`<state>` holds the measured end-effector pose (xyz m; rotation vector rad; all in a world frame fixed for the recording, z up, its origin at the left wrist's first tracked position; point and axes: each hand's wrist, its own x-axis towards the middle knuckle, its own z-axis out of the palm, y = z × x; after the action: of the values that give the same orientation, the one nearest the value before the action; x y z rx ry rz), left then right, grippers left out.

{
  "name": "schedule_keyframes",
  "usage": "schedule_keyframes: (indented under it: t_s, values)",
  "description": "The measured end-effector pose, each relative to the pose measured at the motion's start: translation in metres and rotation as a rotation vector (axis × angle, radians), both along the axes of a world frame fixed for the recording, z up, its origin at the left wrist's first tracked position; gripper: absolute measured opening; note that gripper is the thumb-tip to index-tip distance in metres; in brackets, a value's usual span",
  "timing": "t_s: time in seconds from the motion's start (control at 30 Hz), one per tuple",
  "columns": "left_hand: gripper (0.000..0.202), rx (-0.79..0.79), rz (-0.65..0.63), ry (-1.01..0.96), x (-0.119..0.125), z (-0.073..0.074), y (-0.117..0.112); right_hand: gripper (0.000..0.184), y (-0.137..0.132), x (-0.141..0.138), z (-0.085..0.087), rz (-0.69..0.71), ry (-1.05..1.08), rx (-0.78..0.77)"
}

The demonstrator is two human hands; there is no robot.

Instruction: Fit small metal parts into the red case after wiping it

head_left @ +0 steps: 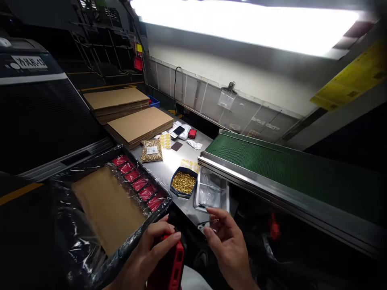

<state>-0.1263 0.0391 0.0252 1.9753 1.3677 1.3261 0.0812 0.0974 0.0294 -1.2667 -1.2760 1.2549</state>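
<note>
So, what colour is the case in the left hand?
Red case, in the left hand; head view.

Both hands, left hand [145, 251] and right hand [229, 245], are bare, with no gloves, rings or sleeves showing.

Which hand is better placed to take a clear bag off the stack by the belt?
Probably right. The right hand is open, just below the stack of clear plastic bags; the left hand grips a red rectangular case.

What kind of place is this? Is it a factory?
Probably yes, a factory packing bench. A green conveyor belt runs alongside, flat cardboard sheets are stacked up, and a tray of small gold parts sits near the left hand holding a red case.
</note>
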Motion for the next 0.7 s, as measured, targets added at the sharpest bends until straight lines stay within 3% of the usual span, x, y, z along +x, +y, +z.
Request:
schedule_keyframes:
  t_s: [0.13, 0.27, 0.5, 0.7]
  values:
    - [0.069, 0.012, -0.078, 0.027, -0.010, 0.007, 0.003, 0.033, -0.011, -0.007, 0.036, 0.087, 0.128, -0.056]
    - [0.066, 0.020, -0.117, 0.021, -0.016, 0.015, 0.004, 0.033, -0.022, -0.018, 0.053, 0.074, 0.212, -0.152]
    - [0.068, -0.086, -0.175, 0.009, -0.024, 0.019, -0.004, 0.033, -0.031, -0.031, 0.063, 0.064, 0.164, -0.135]
    - [0.078, -0.059, -0.188, 0.026, -0.027, 0.022, -0.005, 0.025, -0.031, -0.029, 0.063, 0.111, 0.138, -0.134]
